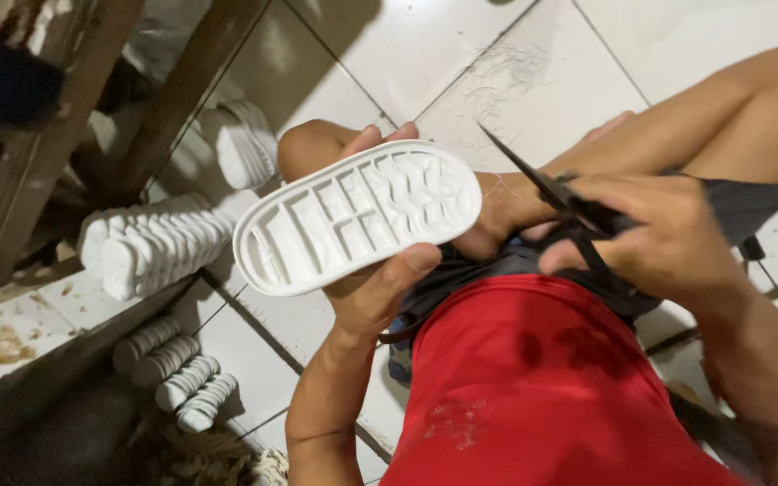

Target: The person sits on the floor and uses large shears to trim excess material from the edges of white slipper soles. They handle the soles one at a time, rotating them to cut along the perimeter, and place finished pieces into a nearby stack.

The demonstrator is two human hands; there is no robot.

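Trimming is in hand: a white moulded shoe sole (357, 216) is held tread-up above the lap, over the tiled floor (461, 54), gripped by the left hand (375, 288), thumb on the near edge and fingers (380, 137) curled behind the far edge. Black scissors (556, 193) are held in the right hand (655, 238), fingers clenched through the handles, blades slightly parted and pointing up-left, tip just beside the sole's toe end. Judged for a clean cut: the sole should be kept steady and turned into the blades, only the thin flash at the rim taken, and the thumb kept clear of the cutting line. A loose thread seems to hang near the toe; hard to tell. Rows of similar white soles (159, 243) are stacked on edge at left, more (177, 373) lower down, beside wooden legs (38, 153). No packages, labels or signs are visible.
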